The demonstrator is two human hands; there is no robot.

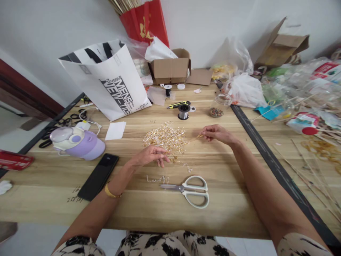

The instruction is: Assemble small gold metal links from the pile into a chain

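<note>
We take the heap of gold and silver chain pieces [165, 137] on the worktop [226, 206] as our landmark. Just to its right, the right grip [217, 134] is closed to a fingertip pinch on a gold strand [199, 136], whose end shows as a small loop. At the heap's near left edge, the left grip [153, 155] is partly open, fingers loosely curled; we cannot tell whether it has hold of a piece. We judge the step in hand to be sorting or drawing out a strand; the next move would call for a light, steady pinch, since such fine pieces may tangle. The heap is glittering and wiry, apparently metallic. Nearer us than the heap, a thin silver chain [157, 179] lies in loose curves beside scissors [182, 188] with pale looped handles and steel blades. Beyond the heap, note the spool [183, 113] of shiny wire; farther right, a clear, rounded glass jar [220, 103] containing small mottled beads.
</note>
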